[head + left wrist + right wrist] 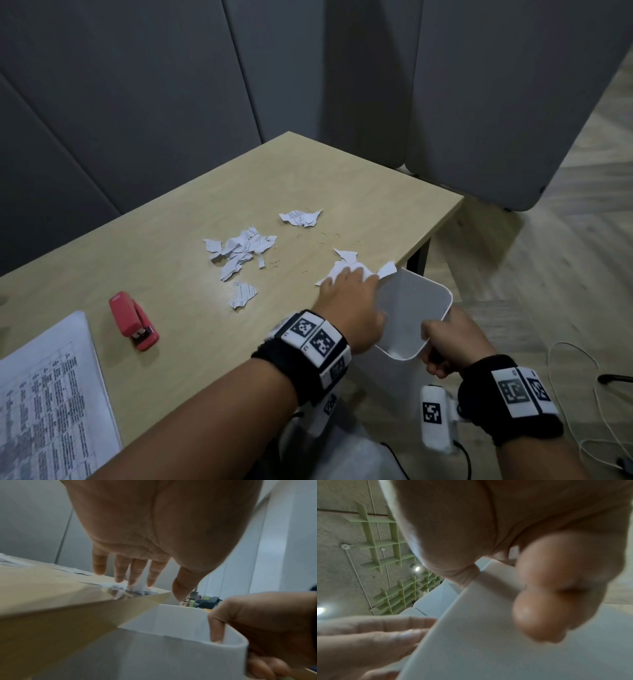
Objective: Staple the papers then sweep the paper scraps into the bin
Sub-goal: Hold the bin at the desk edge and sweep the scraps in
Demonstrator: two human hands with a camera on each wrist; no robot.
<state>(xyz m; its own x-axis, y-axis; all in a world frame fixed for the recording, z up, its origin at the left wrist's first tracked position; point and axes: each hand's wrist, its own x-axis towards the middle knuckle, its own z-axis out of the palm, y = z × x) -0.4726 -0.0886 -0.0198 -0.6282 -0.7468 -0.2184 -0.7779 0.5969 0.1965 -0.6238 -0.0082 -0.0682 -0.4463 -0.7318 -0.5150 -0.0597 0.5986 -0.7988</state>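
Two steps make up this job, and the second looks to be the one in hand: the stapled papers (pixel 51 394) lie at the near left corner of the table (pixel 171 240) with the red stapler (pixel 134 320) just beside them, so the sweeping appears to be under way.

The left hand (pixel 349 298) rests flat on a few scraps (pixel 346 263) at the table's right edge, its fingers (pixel 135 573) straight and spread, pressing the paper without pinching it. The right hand (pixel 452 342) grips the near rim of the white bin (pixel 416 308), thumb inside and fingers curled round the outside wall, holding it just below the table edge.

Next, I judge, the left hand must drag these scraps over the edge while the bin stays tight against the table so nothing falls past it.

The scraps are small torn bits of white printed paper, light and crumpled. A larger heap (pixel 239 251) sits mid-table, one piece (pixel 243 294) nearer, another cluster (pixel 301 217) farther back; all remain to be swept. Tiny bent staples (pixel 323 236) lie scattered among them.
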